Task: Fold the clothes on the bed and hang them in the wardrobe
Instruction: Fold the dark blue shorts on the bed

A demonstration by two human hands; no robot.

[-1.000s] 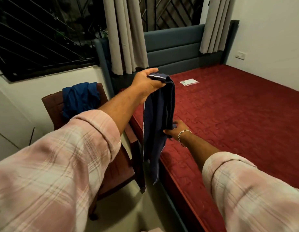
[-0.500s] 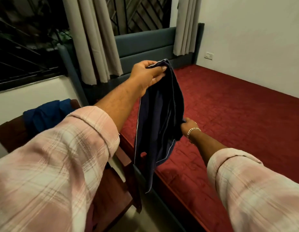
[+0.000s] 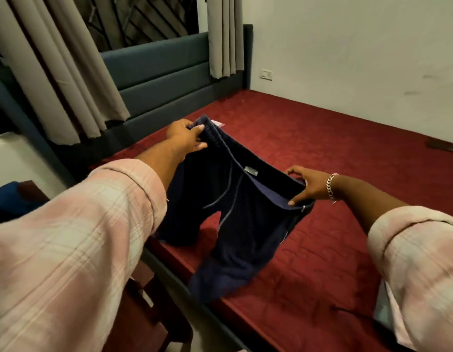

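Observation:
Dark navy shorts with a drawstring hang spread by their waistband over the near left part of the red bed. My left hand grips the far end of the waistband. My right hand, with a silver bracelet on the wrist, pinches the other end. The legs of the shorts droop onto the mattress near the bed's edge. No wardrobe is in view.
A wooden chair with a blue garment stands left of the bed. A grey-blue headboard and curtains are behind. A small dark object lies at the far right of the mattress. A white wall bounds the far side.
The shorts hung bunched from my raised left hand; now both hands hold the waistband stretched wide and lower over the bed. My view has turned right toward the bed.

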